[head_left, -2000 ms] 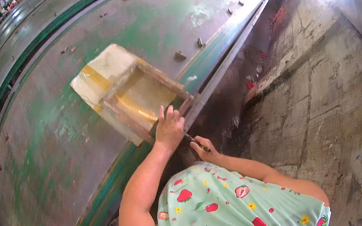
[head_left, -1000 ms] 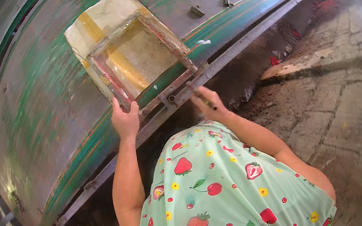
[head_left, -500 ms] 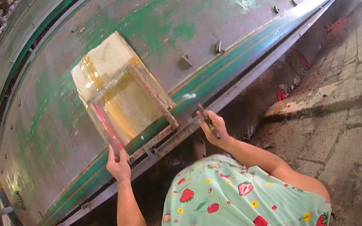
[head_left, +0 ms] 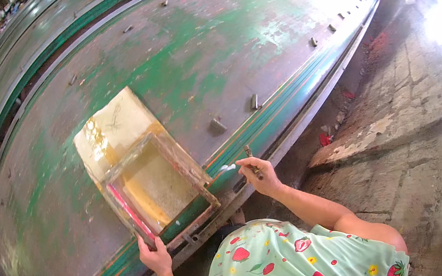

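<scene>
A worn wooden screen frame (head_left: 188,170) with yellowish mesh and a pink strip (head_left: 130,210) along its left side lies on the near edge of a long grey-green table (head_left: 64,219). Its lower left corner is gripped by my left hand (head_left: 155,257), fingers closed round the edge. Under and beyond the frame is a pale board (head_left: 125,116) with shiny tape on it. To the right of the frame, my right hand (head_left: 263,178) is closed around a short dark rod-like tool (head_left: 247,151), whose kind I cannot make out. A small white patch (head_left: 226,168) shows beside its fingers.
Small metal blocks (head_left: 217,125) stand in a row along the table's near side, with several more at its far side. A metal rail (head_left: 297,136) runs along the near edge. Rough paved floor (head_left: 406,147) lies to the right. Another long table (head_left: 55,34) is behind.
The view has shifted, so the table and frame appear lower and further left. My right hand has turned the rod-like tool and come nearer the white patch. My left hand keeps its grip.
</scene>
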`<state>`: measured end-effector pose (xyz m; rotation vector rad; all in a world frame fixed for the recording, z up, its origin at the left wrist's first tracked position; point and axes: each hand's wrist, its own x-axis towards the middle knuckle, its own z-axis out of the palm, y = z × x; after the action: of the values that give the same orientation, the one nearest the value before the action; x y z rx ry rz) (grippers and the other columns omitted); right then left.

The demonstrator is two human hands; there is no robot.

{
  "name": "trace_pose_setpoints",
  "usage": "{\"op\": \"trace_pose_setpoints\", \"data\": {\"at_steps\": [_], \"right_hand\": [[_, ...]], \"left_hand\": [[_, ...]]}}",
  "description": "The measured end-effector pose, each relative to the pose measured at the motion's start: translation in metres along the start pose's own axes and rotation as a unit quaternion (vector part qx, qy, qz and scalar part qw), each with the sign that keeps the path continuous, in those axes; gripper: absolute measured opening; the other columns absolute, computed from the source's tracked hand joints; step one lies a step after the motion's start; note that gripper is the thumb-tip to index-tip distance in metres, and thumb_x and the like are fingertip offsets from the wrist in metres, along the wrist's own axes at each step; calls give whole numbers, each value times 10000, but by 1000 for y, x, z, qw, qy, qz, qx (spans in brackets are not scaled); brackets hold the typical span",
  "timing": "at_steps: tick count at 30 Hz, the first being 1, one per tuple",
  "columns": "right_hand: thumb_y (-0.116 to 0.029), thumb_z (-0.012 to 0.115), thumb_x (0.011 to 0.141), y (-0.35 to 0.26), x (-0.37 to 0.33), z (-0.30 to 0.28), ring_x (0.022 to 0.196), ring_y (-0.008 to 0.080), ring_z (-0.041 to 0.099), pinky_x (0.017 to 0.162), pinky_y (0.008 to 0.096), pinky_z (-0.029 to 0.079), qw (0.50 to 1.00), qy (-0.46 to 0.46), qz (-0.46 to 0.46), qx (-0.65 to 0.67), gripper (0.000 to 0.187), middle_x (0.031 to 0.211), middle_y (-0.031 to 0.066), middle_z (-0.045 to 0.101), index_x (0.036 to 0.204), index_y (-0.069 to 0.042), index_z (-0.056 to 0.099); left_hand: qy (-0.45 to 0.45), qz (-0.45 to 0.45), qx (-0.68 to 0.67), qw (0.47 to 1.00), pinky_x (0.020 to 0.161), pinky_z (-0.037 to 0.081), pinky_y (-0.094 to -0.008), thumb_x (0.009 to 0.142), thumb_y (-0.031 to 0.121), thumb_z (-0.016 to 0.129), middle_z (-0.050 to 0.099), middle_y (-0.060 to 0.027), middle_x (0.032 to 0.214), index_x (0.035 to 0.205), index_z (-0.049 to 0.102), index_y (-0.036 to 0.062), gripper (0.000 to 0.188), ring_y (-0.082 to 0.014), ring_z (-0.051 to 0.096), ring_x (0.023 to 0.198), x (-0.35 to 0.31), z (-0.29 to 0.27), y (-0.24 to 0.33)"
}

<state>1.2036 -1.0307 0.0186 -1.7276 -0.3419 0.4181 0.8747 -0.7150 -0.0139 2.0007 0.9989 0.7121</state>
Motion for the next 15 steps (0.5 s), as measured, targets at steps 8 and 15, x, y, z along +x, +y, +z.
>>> {"op": "trace_pose_setpoints", "data": {"at_steps": [8,15], "right_hand": [[-326,830,1029,-44,102,11,1012,410,806,840,521,647,862,-14,-138,-488,443,1134,190,769,1453,-219,756],[-436,852,1001,-34,175,14,976,405,807,793,532,643,838,-16,-132,-530,392,1128,159,761,1286,-184,757]], "left_hand": [[-33,-51,-15,998,953,627,-432,959,58,802,813,-215,1194,1456,669,-111,541,-296,799,1037,8,-8,13],[-129,-168,-16,977,857,613,-379,951,-14,746,778,-109,1053,1430,685,-96,490,-188,747,931,58,-45,62]]}}
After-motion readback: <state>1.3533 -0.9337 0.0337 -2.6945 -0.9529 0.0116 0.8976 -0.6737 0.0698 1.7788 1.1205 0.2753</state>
